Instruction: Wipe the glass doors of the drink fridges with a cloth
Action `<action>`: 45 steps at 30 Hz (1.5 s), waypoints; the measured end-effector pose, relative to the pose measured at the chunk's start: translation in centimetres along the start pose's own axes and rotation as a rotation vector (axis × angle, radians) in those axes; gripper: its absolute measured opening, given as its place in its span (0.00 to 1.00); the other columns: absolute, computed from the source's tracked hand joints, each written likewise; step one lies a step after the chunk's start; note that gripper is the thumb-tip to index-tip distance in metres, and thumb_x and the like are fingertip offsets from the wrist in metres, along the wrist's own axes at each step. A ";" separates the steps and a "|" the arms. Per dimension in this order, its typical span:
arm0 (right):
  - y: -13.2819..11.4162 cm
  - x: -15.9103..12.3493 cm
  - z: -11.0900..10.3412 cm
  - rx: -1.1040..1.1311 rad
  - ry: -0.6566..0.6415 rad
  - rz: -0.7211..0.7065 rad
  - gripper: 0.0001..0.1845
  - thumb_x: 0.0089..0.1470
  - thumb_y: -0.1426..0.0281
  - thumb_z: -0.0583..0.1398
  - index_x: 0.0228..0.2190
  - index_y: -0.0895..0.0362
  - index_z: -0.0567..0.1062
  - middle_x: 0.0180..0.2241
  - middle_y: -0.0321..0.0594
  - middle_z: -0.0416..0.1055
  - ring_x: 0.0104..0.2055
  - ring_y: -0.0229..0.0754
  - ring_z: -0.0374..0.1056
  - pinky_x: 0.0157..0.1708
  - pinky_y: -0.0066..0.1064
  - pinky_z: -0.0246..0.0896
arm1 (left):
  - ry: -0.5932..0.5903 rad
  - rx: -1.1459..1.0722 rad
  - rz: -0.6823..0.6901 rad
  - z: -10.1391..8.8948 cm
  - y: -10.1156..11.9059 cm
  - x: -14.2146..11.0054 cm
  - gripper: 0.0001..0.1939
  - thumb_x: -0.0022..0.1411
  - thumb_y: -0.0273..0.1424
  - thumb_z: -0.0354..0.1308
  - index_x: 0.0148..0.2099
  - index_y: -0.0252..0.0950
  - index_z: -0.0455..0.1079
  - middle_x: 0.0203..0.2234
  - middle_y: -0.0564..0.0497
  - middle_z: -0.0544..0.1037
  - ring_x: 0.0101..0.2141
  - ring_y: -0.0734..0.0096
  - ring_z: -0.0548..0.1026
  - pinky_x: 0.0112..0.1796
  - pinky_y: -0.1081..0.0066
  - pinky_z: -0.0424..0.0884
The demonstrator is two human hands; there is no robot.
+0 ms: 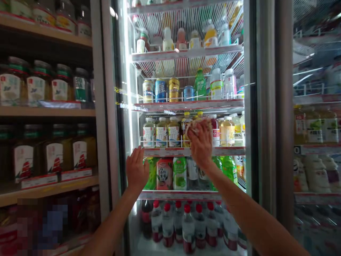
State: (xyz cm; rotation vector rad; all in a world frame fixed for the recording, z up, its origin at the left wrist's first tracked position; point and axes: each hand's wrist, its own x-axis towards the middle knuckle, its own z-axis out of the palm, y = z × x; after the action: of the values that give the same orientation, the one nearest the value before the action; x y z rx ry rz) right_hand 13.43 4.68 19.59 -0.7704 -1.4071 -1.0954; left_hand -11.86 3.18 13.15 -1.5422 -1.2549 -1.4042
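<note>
My right hand [201, 144] presses a crumpled cloth [192, 128] against the glass door [160, 110] of a lit drinks fridge, in front of the shelf with juice bottles. Part of the cloth is hidden behind the fingers. To the left and a little lower, my left hand [137, 170] lies flat on the glass near the door's left side, fingers stretched and holding nothing. Behind the glass, between the two hands, stand tea bottles [161, 132] with white caps and a red drink carton [164, 174].
Wooden shelves [45, 111] with rows of jars [60, 83] stand at the left. A metal door frame [266, 106] runs upright at the right, beside another fridge section with bottles [314, 124]. Red-capped bottles [188, 227] fill the fridge's bottom shelf.
</note>
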 end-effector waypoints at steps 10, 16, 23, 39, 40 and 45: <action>5.4 0.4 -1.8 -0.030 0.172 0.201 0.24 0.54 0.73 0.49 0.53 0.51 0.63 0.60 0.42 0.51 0.63 0.51 0.42 0.57 0.56 0.42 | -0.026 0.010 -0.003 -0.7 -0.7 1.6 0.23 0.61 0.31 0.43 0.58 0.32 0.56 0.59 0.40 0.57 0.59 0.58 0.53 0.56 0.54 0.52; -1.5 0.7 0.5 0.029 -0.128 -0.241 0.22 0.54 0.72 0.52 0.51 0.48 0.65 0.59 0.37 0.54 0.63 0.46 0.43 0.60 0.46 0.44 | -0.063 0.056 0.031 -1.6 0.9 4.5 0.24 0.60 0.31 0.42 0.58 0.31 0.56 0.60 0.40 0.55 0.60 0.56 0.52 0.55 0.50 0.51; 6.9 2.8 -2.0 -0.090 0.168 0.174 0.21 0.54 0.72 0.50 0.51 0.53 0.66 0.58 0.43 0.54 0.63 0.50 0.44 0.58 0.53 0.45 | -0.087 0.076 0.088 -1.5 1.1 5.0 0.24 0.60 0.31 0.41 0.58 0.32 0.57 0.58 0.41 0.58 0.59 0.58 0.55 0.55 0.50 0.51; -0.1 4.7 1.4 0.073 0.059 0.078 0.25 0.54 0.74 0.50 0.53 0.47 0.62 0.60 0.36 0.50 0.63 0.50 0.41 0.60 0.53 0.40 | -0.002 0.020 -0.087 -1.5 -2.4 3.2 0.23 0.61 0.31 0.43 0.58 0.32 0.56 0.58 0.39 0.58 0.58 0.59 0.56 0.55 0.53 0.54; -1.3 4.2 1.9 0.091 0.027 0.050 0.25 0.54 0.74 0.51 0.53 0.48 0.62 0.60 0.37 0.50 0.64 0.49 0.41 0.60 0.53 0.40 | -0.020 0.027 -0.080 -1.6 -2.9 2.6 0.23 0.60 0.31 0.43 0.58 0.32 0.56 0.58 0.39 0.58 0.58 0.59 0.56 0.55 0.52 0.54; -9.8 -2.2 4.0 0.244 -0.279 -0.457 0.21 0.52 0.74 0.55 0.49 0.52 0.66 0.58 0.39 0.56 0.63 0.46 0.44 0.61 0.47 0.43 | -0.122 0.080 -0.032 -2.0 -4.5 -1.4 0.23 0.59 0.29 0.43 0.57 0.33 0.57 0.58 0.40 0.58 0.58 0.58 0.56 0.55 0.51 0.54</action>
State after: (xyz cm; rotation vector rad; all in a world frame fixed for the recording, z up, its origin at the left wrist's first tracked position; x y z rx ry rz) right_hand 3.27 5.23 15.83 -0.4440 -1.9797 -1.1569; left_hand -16.72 2.33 11.62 -1.5790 -1.3975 -1.2799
